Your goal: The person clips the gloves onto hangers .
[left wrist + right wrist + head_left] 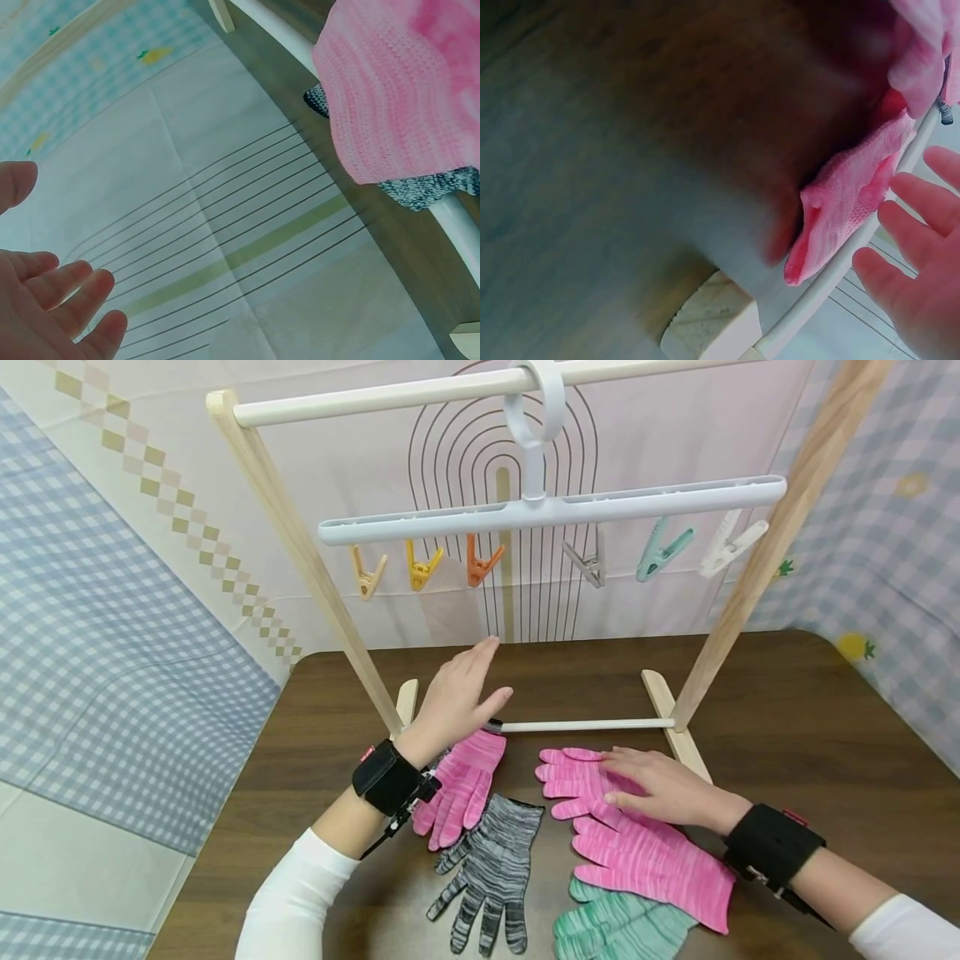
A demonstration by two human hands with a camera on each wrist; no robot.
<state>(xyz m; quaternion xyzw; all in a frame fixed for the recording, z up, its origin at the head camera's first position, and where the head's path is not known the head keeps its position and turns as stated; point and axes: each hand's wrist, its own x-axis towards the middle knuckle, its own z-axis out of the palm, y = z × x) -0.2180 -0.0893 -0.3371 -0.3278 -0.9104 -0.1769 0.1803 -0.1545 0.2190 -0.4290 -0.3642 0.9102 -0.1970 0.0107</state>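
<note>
My left hand (461, 689) is raised below the hanger with its fingers extended and holds nothing. Under that wrist lies a pink knit glove (467, 785), and beside it a grey and black striped glove (491, 868) with fingers spread toward me. My right hand (663, 785), fingers loosely extended, overlaps a pink glove (564, 777) in the head view. Another pink glove (652, 860) lies just nearer, partly over green gloves (622, 927) at the front. In the right wrist view the fingers (900, 277) appear relaxed beside pink knit fabric (847, 195).
A wooden rack (300, 543) stands on the brown table (817, 735), with a low white bar (588, 725). From its top rod (390, 400) hangs a white hanger (555, 508) carrying several clips, including an orange clip (480, 564) and a grey clip (588, 560). Patterned cloth (150, 635) surrounds the table.
</note>
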